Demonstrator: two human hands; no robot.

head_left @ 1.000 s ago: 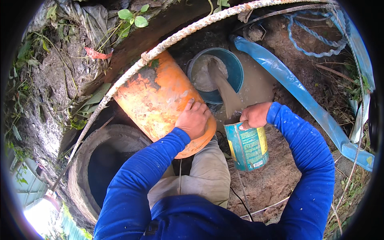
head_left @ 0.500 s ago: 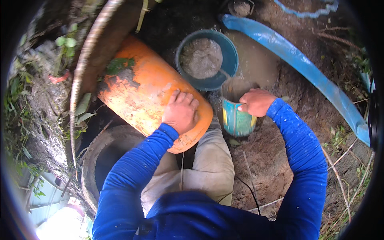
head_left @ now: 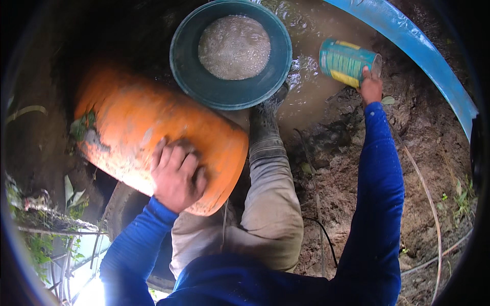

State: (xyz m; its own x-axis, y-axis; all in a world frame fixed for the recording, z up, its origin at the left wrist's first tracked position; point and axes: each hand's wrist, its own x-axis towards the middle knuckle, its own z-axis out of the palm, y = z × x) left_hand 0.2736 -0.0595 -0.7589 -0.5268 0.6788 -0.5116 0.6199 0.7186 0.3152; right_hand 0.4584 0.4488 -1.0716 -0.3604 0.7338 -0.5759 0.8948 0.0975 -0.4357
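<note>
My left hand point(head_left: 176, 176) lies on an orange cylindrical container point(head_left: 204, 125) with a worn, dirty surface, its fingers apart and slightly bent. The container leans on its side across my left leg. Out to the right, my right hand point(head_left: 371, 86) grips a green and yellow can point(head_left: 344, 62) at its rim. The can is tipped nearly onto its side, its mouth end turned right, over the edge of a muddy puddle. Between the two stands a round teal bucket point(head_left: 219, 93) holding cloudy grey-brown water point(head_left: 235, 48).
Muddy water point(head_left: 306, 97) surrounds my right boot point(head_left: 265, 115). A long flat blue hose point(head_left: 423, 43) curves along the upper right. Bare earth point(head_left: 352, 153) and thin roots lie at right. A dark round rim point(head_left: 120, 204) shows under the container, with plants at far left.
My right hand has carried the can up and right, away from the bucket, and tipped it over. The view has shifted; my left hand stays on the orange container.
</note>
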